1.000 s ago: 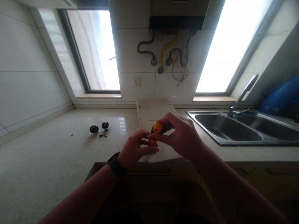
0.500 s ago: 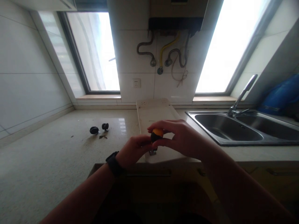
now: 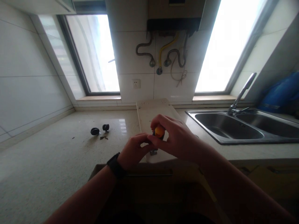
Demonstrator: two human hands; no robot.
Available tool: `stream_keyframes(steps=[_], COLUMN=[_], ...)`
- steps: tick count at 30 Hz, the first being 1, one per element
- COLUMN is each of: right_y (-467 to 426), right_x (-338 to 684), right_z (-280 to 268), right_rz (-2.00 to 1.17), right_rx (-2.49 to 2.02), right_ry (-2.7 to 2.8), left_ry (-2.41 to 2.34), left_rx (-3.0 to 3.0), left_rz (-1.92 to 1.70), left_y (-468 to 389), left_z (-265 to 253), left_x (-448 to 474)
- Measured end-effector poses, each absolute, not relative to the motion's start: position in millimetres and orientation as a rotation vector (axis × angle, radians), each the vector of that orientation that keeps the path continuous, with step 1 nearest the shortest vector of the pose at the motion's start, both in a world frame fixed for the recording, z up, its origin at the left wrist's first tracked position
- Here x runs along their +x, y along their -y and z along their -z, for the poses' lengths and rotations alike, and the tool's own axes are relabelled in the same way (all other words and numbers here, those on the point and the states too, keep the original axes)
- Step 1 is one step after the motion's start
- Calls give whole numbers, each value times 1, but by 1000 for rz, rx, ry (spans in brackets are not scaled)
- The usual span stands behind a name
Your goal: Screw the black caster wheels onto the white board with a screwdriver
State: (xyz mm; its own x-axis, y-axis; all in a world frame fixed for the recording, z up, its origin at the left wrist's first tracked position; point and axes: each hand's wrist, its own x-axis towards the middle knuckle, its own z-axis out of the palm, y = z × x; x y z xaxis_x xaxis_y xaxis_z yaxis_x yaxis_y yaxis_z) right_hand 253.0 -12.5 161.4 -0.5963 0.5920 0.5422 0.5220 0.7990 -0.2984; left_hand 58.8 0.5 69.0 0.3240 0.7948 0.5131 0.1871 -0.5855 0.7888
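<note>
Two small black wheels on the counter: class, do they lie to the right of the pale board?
No, the black wheels lie on the counter to the left of the pale board.

A whitish board (image 3: 153, 111) with rounded corners was laid flat on the pale, speckled desk (image 3: 53, 155). To the board's left, two black casters (image 3: 94, 131) were placed side by side, slightly apart, with small dark pieces (image 3: 103, 137) scattered just in front. A steel double sink (image 3: 226, 126) was fitted into the desk at the right.
</note>
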Motion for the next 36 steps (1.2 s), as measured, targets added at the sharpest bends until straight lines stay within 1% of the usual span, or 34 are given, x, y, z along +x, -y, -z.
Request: stream_keyframes(steps=[3, 4, 6, 10, 13, 16, 19, 21, 23, 26, 29, 31, 33, 36], right_y=[12, 11, 8, 4, 4, 5, 6, 7, 8, 10, 9, 7, 4, 0], right_x=[265, 267, 268, 261, 256, 251, 246, 245, 246, 252, 259, 261, 260, 258], right_z=[-171, -172, -173, -170, -166, -161, -157, -158, -160, -166, -170, -172, -175, -183], right_rz=[-476, -523, -516, -360, -174, 32, 206, 243, 192, -43, -338, -469, -492, -350], right_rx=[-693, -697, -757, -833, -908, -993, -980, -961, -950, -886, -763, -728, -782, -897], right_ry=[2562, 2584, 2561, 2486, 2401, 2312, 2269, 2294, 2357, 2460, 2527, 2528, 2477, 2367], left_ry=[-796, -796, -825, -920, -1211, -1540, -1568, -1522, -1452, -1367, -1325, -1310, -1297, -1274], left_rx=[1901, 1873, 1846, 1967, 1993, 1855, 1842, 1829, 1781, 1672, 1574, 1533, 1522, 1530], left_rz=[-1211, -1196, -1180, -1214, -1253, -1080, -869, -723, -594, -489, -485, -508, -535, -575], left_y=[-3, -4, -7, -22, -36, -43, -39, -35, -31, -29, -29, -29, -30, -31], left_z=[-72, -72, -71, -54, -31, -10, -1, 1, 2, 3, 7, 9, 11, 10], left_x=[56, 55, 52, 42, 32, 27, 29, 33, 39, 45, 47, 47, 46, 46])
